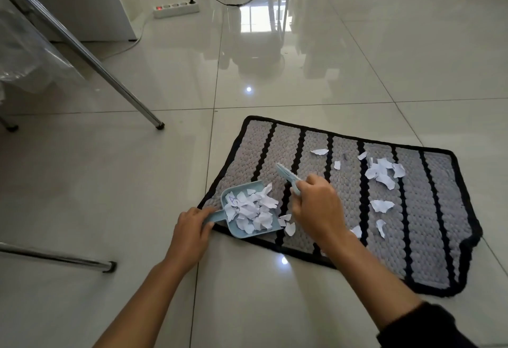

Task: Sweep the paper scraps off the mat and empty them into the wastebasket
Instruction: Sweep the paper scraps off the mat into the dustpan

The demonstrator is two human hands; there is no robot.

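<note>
A grey mat (428, 237) with black stripes and a black border lies on the tiled floor. On its left edge rests a light-blue dustpan (233, 230), filled with white paper scraps (251, 211). My left hand (192, 226) grips the dustpan's handle. My right hand (316, 204) holds a small light-blue brush (286, 175) just right of the pan, its head pointing up and left. A few scraps (287, 224) lie at the pan's mouth. Several more scraps (383, 173) are scattered over the mat's middle and right part. No wastebasket shows itself clearly.
Metal furniture legs (90, 58) slant across the left, another (60, 258) lies low at the left. A clear plastic bag (30, 53) hangs at far left. A white power strip (176, 9) with cable and a white cabinet (82, 1) stand at the back.
</note>
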